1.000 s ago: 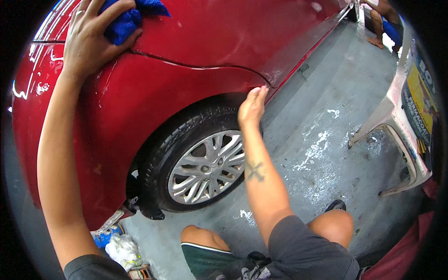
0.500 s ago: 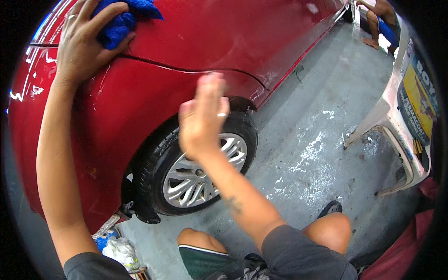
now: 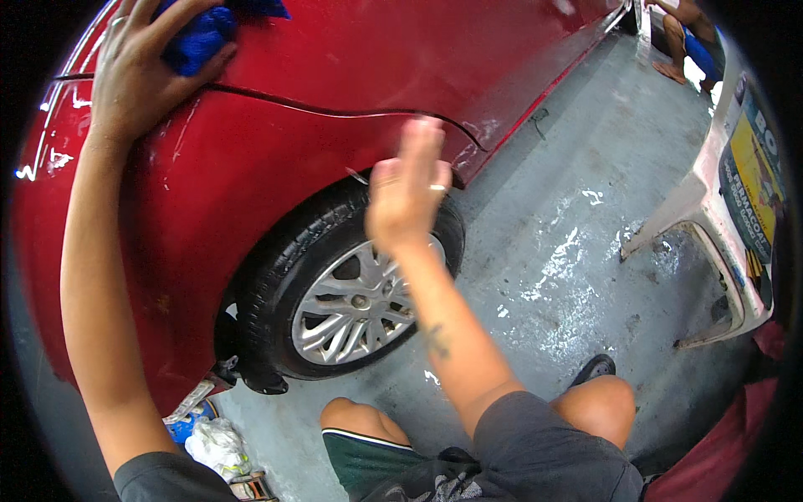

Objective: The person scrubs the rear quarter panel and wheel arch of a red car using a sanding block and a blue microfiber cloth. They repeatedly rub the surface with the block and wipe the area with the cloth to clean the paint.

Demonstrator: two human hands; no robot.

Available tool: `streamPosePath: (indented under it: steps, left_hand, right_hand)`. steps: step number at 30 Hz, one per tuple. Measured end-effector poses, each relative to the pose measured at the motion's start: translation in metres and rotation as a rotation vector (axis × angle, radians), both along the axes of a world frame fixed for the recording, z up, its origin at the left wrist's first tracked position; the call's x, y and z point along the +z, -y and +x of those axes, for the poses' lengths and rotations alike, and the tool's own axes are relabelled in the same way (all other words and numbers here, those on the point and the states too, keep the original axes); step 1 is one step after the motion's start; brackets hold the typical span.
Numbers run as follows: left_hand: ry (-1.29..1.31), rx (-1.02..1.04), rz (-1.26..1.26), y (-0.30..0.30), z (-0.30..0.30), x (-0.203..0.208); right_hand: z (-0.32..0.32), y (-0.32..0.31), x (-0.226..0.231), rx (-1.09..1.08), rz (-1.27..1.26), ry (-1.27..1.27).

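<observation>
My left hand (image 3: 138, 75) presses a blue cloth (image 3: 199, 42) against the red car panel (image 3: 276, 54), its fingers bent over the cloth near the upper left. My right hand (image 3: 408, 192) is over the red fender just above the wheel (image 3: 360, 301), blurred by motion. Two of its fingers point forward pressed together while the others are bent in. Whatever lies beneath those fingers, if anything, is hidden. A curved dark seam (image 3: 335, 111) crosses the bodywork between both hands.
A worn white plastic chair (image 3: 690, 209) bearing a yellow-and-dark container (image 3: 753, 180) stands on the right. Another person (image 3: 686, 42) crouches at the far right. A plastic bag (image 3: 216, 446) lies at the lower left on the wet grey floor (image 3: 560, 293).
My right hand has shifted right along the fender, showing more of the tyre. My left hand stays on the cloth, slightly higher and further left in view.
</observation>
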State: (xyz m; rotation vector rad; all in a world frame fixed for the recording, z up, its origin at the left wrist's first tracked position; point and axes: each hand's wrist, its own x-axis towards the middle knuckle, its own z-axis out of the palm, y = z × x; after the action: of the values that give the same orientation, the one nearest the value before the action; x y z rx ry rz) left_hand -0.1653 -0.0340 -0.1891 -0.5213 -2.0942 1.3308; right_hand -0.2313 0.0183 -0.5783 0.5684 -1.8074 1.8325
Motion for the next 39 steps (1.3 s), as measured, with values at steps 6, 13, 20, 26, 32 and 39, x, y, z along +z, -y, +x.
streamPosePath:
  steps: [6,13,20,26,32,39]
  left_hand:
    - [0.029,-0.094,-0.005,-0.003,-0.016,0.002]
    - [-0.026,-0.038,-0.035,-0.011,-0.020,0.004]
    - [-0.007,0.001,-0.035,0.003,0.005,0.000]
    - [-0.046,-0.086,-0.045,0.004,-0.024,-0.003]
    - [-0.053,-0.088,-0.052,-0.005,-0.005,-0.006]
    - [-0.062,-0.021,0.063,0.029,-0.016,0.002]
  right_hand:
    - [-0.021,0.005,0.010,0.120,-0.245,0.180]
    - [-0.097,0.005,-0.095,0.118,-0.359,0.630]
    - [-0.002,0.007,-0.036,0.072,0.012,0.146]
    - [-0.114,0.009,-0.101,0.221,-0.466,0.587]
    - [-0.056,0.026,-0.084,0.122,-0.153,0.528]
    - [-0.116,-0.011,-0.139,0.154,-0.644,0.707]
